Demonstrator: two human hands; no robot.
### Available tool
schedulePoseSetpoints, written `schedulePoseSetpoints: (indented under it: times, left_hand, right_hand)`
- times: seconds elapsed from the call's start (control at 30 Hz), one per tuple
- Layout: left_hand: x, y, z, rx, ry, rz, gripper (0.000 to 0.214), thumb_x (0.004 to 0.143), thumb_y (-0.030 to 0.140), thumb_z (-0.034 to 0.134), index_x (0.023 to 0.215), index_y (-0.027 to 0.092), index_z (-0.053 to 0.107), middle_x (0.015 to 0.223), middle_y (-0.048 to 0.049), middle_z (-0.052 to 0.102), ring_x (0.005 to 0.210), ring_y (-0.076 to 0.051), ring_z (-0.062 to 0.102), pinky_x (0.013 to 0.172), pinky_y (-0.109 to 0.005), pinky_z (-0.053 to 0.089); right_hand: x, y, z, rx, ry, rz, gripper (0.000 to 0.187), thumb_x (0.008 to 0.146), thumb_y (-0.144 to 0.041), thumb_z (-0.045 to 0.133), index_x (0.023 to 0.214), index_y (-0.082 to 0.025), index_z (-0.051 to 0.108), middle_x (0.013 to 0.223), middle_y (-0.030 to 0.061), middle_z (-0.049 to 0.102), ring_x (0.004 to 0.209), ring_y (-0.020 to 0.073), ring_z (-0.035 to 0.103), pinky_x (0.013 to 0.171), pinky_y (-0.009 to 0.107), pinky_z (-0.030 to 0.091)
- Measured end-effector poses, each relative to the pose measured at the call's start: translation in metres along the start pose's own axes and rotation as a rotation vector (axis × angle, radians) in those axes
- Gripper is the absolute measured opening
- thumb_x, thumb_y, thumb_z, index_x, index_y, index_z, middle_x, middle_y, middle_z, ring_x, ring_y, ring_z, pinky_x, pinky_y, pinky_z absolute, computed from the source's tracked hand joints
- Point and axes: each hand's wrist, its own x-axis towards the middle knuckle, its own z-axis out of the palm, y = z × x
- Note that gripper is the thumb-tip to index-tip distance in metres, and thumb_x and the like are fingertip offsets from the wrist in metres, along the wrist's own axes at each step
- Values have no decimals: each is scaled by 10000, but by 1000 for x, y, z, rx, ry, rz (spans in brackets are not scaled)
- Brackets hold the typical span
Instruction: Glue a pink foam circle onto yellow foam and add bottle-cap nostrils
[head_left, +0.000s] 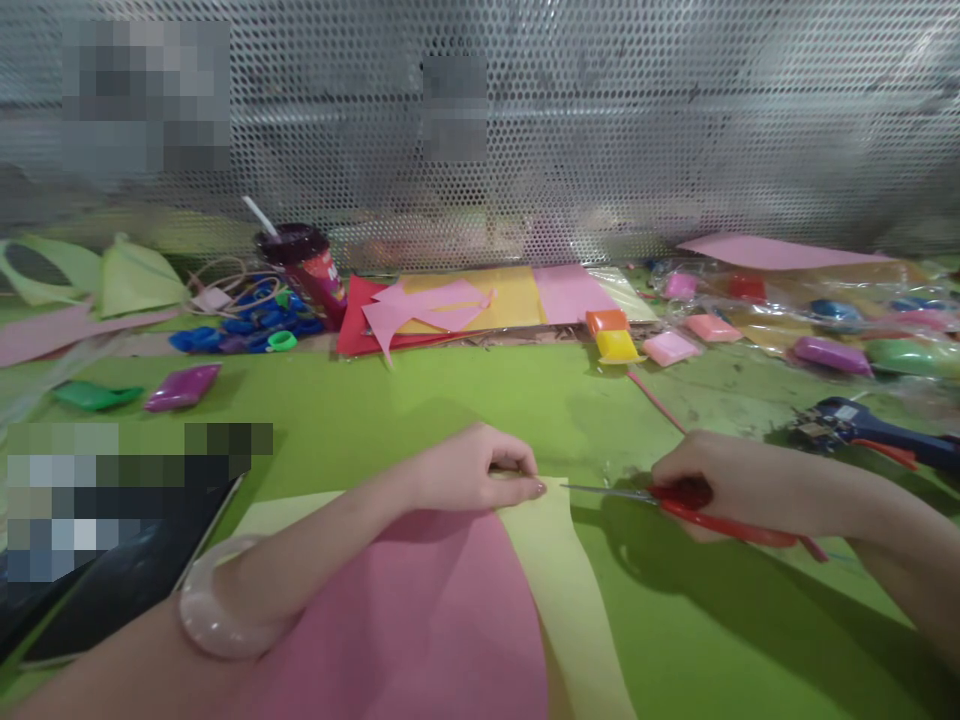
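My left hand (484, 475) pinches the upper edge of a pale yellow paper sheet (592, 600), close to its right corner. On top of that sheet lies a pink paper piece (450, 620) with a curved right edge, partly under my left forearm. In my right hand (720, 480) are red-handled scissors (682, 505), fingers closed around the handles. Their thin blades point left, the tip close to the yellow corner; whether it touches the paper I cannot tell. A clear bangle (206, 615) circles my left wrist.
Behind my hands are a dark cup (311, 275) with a straw, blue plastic pieces (259, 315), pink scraps (427, 305) and colourful clay packets (832, 355). A blue glue gun (885, 425) lies right, a black tablet-like object (142, 570) left. Perforated metal (540, 120) closes the green table's back.
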Motion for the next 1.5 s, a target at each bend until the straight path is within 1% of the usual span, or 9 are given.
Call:
schedulePoseSetpoints:
  times: [0.2, 0.43, 0.6, 0.77, 0.93, 1.07, 1.27, 1.37, 1.5]
  left_hand:
    - [0, 1, 0, -29, 0, 1, 219, 802, 346, 532, 715, 153, 591, 594, 36, 512, 516, -68, 375, 497, -199, 285]
    - [-1, -4, 1, -79, 23, 11, 235, 809, 362, 530, 710, 151, 566, 589, 40, 483, 522, -70, 373, 498, -197, 286]
    - [-4, -4, -1, -102, 127, 32, 251, 817, 372, 524, 700, 151, 551, 583, 44, 451, 524, -70, 354, 499, -194, 289]
    - [-7, -1, -1, -127, 237, 50, 266, 818, 381, 530, 699, 145, 561, 616, 18, 499, 567, -87, 420, 535, -203, 343]
    - [-8, -1, -3, -202, 248, 101, 263, 796, 382, 571, 703, 138, 598, 647, -2, 564, 601, -98, 477, 583, -215, 387]
    - [-7, -1, -5, -247, 241, 153, 221, 759, 342, 613, 672, 139, 600, 651, -1, 576, 618, -102, 494, 605, -218, 394]
    - [-8, 5, -6, -282, 252, 173, 190, 751, 297, 606, 652, 135, 596, 613, 10, 545, 597, -94, 467, 587, -213, 379]
    - [-9, 5, -6, -309, 249, 172, 200, 755, 299, 608, 648, 131, 586, 603, 15, 530, 588, -87, 457, 581, -208, 375]
    - [-9, 5, -6, -319, 250, 181, 224, 769, 325, 602, 657, 132, 578, 611, 16, 530, 585, -85, 454, 577, -205, 373]
  right_hand:
    - [-1, -2, -2, -16, -14, 12, 166, 634, -126, 414, 524, -202, 512, 468, -26, 518, 365, 92, 447, 406, 218, 325]
    - [1, 16, -4, 11, 9, -9, 140, 679, -169, 433, 587, -197, 535, 570, -8, 580, 481, 118, 510, 490, 239, 373]
    - [11, 14, 4, 25, 262, -61, 149, 737, -264, 480, 607, -194, 501, 558, -19, 533, 497, 118, 445, 505, 249, 331]
    - [13, -8, 17, 189, 428, -36, 232, 759, -364, 501, 608, -197, 444, 544, -34, 478, 500, 114, 425, 488, 238, 316]
    - [8, -32, 39, 433, 349, -114, 227, 734, -376, 524, 628, -206, 416, 558, -43, 422, 536, 114, 409, 491, 222, 335]
    - [10, -37, 54, 514, 292, -152, 219, 693, -356, 552, 626, -205, 408, 573, -42, 406, 549, 111, 391, 497, 217, 334]
    - [13, -33, 56, 560, 297, -217, 197, 702, -334, 548, 647, -199, 416, 584, -47, 387, 556, 106, 369, 507, 221, 316]
    - [13, -33, 56, 570, 252, -255, 157, 693, -300, 554, 678, -196, 438, 609, -41, 424, 571, 113, 395, 522, 229, 325]
    - [12, -36, 58, 590, 258, -303, 164, 705, -335, 545, 704, -181, 489, 627, -25, 485, 582, 120, 418, 525, 234, 341]
